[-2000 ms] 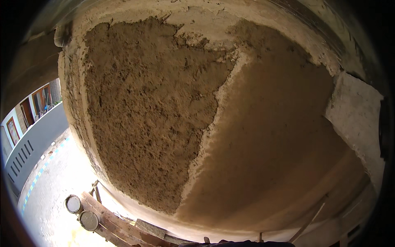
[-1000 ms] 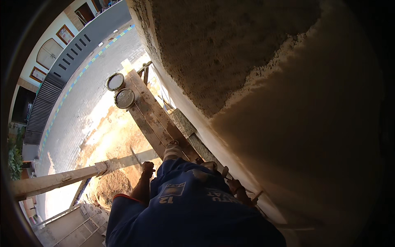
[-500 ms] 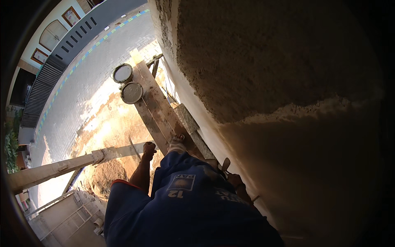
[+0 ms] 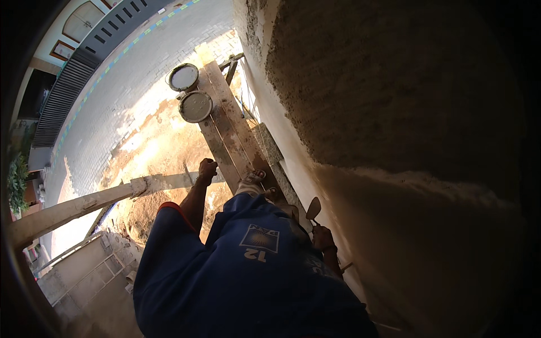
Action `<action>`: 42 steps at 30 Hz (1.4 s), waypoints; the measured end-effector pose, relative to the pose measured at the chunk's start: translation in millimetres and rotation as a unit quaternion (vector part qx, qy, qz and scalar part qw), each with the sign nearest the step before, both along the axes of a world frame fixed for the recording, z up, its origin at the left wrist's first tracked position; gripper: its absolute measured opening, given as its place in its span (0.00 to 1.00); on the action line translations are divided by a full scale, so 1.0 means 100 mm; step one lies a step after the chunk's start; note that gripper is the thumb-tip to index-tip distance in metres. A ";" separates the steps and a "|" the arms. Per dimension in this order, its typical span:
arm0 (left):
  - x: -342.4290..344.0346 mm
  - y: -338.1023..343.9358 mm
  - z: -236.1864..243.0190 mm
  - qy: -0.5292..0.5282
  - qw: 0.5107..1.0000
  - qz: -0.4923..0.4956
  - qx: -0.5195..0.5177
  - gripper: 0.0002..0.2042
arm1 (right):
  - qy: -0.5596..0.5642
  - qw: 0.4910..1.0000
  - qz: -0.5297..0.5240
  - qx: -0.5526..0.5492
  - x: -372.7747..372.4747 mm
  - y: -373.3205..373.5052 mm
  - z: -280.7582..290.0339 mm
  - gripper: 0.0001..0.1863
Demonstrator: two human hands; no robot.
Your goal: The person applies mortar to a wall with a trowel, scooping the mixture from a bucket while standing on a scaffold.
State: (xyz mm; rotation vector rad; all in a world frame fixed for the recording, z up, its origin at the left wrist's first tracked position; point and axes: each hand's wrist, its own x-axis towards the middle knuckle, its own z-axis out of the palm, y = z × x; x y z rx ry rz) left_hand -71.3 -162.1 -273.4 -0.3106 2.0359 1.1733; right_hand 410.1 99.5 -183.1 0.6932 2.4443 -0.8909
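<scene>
Apparently between plastering strokes, my right hand (image 4: 324,239) gripped the trowel (image 4: 314,209), my left hand (image 4: 208,168) curled inward — reloading likely called for the buckets (image 4: 196,107).

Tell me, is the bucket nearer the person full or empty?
Not empty: grey, mortar-like material spreads across the nearer bucket, inside its rim. How deep it goes, I cannot tell.

Trowel (image 4: 314,209) w/ rounded blade, thin neck, held blade-fwd nr wall (image 4: 389,236).
</scene>
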 end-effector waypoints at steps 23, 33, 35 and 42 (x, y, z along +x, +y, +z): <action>0.70 0.02 0.14 -0.046 0.998 -0.024 0.047 0.19 | -0.130 0.991 0.021 0.006 0.47 -0.10 -0.22 0.11; 0.59 -0.34 -0.14 -0.048 0.996 -0.066 -0.032 0.16 | -0.176 0.968 -0.165 -0.066 0.63 -0.04 -0.84 0.14; 0.50 -0.29 -0.11 -0.026 0.995 -0.077 -0.051 0.16 | -0.202 0.937 -0.271 -0.092 1.03 -0.11 -1.40 0.16; -0.22 -0.28 -0.57 -0.091 0.991 -0.024 -0.093 0.19 | -0.172 0.934 -0.294 -0.106 0.09 -0.01 -1.23 0.14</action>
